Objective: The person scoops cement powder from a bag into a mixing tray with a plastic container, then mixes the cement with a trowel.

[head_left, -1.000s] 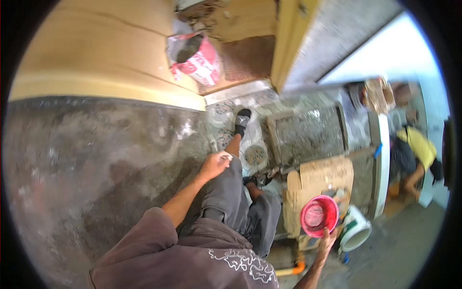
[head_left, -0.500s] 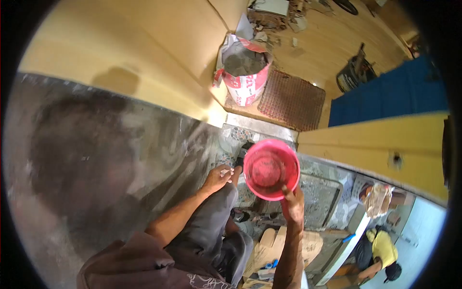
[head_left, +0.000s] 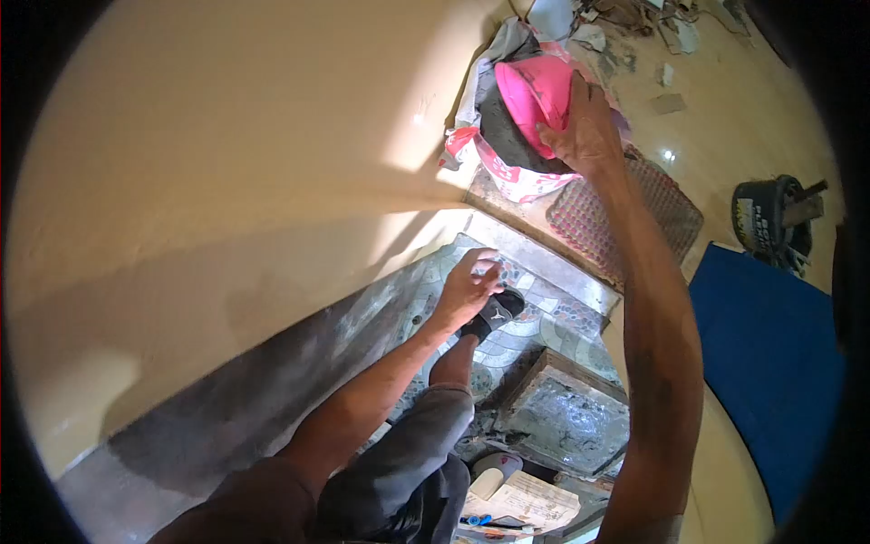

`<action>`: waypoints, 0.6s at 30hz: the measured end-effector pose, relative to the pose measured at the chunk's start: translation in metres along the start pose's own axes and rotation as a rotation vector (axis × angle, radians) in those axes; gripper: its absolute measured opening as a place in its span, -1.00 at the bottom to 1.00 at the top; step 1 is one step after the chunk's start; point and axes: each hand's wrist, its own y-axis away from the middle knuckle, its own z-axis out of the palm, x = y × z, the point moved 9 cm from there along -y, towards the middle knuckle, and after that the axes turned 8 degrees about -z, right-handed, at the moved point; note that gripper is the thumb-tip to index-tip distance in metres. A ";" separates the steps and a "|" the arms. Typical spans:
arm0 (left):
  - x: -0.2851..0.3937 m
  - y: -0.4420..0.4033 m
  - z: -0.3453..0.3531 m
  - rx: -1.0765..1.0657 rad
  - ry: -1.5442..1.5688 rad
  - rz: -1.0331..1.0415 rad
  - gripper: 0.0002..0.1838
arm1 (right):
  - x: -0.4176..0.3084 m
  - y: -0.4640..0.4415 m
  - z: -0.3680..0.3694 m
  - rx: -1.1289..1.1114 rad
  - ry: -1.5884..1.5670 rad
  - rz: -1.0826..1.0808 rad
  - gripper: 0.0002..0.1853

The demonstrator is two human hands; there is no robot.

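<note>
A pink plastic bowl [head_left: 526,98] is tilted on its side inside the mouth of a red-and-white paper sack [head_left: 517,181]. Grey powder [head_left: 501,134] that looks like cement fills the sack around it. My right hand [head_left: 584,131] grips the bowl by its edge, with the arm stretched forward. Nearer to me, my left hand [head_left: 469,290] hovers above my sandalled foot [head_left: 494,313]. Its fingers are loosely bent and apart, and I see nothing in them.
A woven mat [head_left: 666,195] lies beside the sack on the raised doorstep. Right of it are a black bucket [head_left: 757,218] and a blue panel [head_left: 761,363]. Below, a shallow framed tray [head_left: 566,417] and cardboard [head_left: 530,503] lie near my legs. A yellow wall [head_left: 272,118] rises at left.
My right hand has carried the bowl forward from above the tray and into the sack. My left hand and the view have shifted closer to the doorstep.
</note>
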 end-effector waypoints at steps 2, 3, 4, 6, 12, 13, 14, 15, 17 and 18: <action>0.020 -0.024 0.005 0.061 -0.031 0.171 -0.58 | 0.009 -0.021 0.037 -0.136 0.167 -0.117 -0.17; 0.037 -0.028 0.004 0.115 -0.052 0.239 -0.62 | 0.013 -0.030 0.047 -0.094 0.284 -0.191 -0.23; 0.060 -0.029 0.001 0.184 -0.191 0.347 -0.63 | 0.018 -0.033 0.058 -0.055 0.404 -0.262 -0.28; 0.118 -0.033 0.003 0.308 -0.434 0.619 -0.65 | 0.026 -0.031 0.070 -0.014 0.586 -0.342 -0.38; 0.226 -0.136 0.024 0.574 -0.851 0.934 -0.38 | 0.051 -0.027 0.079 -0.037 0.693 -0.393 -0.31; 0.227 -0.163 0.032 0.597 -0.952 0.887 -0.30 | 0.052 -0.026 0.081 -0.060 0.721 -0.406 -0.31; 0.226 -0.184 0.042 0.578 -1.035 0.871 -0.25 | 0.054 -0.029 0.079 -0.057 0.691 -0.382 -0.29; 0.221 -0.201 0.050 0.559 -1.120 0.849 -0.20 | 0.055 -0.032 0.080 -0.058 0.657 -0.358 -0.27; 0.219 -0.224 0.052 0.515 -1.198 0.881 -0.12 | 0.059 -0.033 0.086 -0.039 0.600 -0.336 -0.21; 0.222 -0.232 0.050 0.496 -1.188 0.940 -0.09 | 0.063 -0.033 0.088 -0.015 0.580 -0.339 -0.16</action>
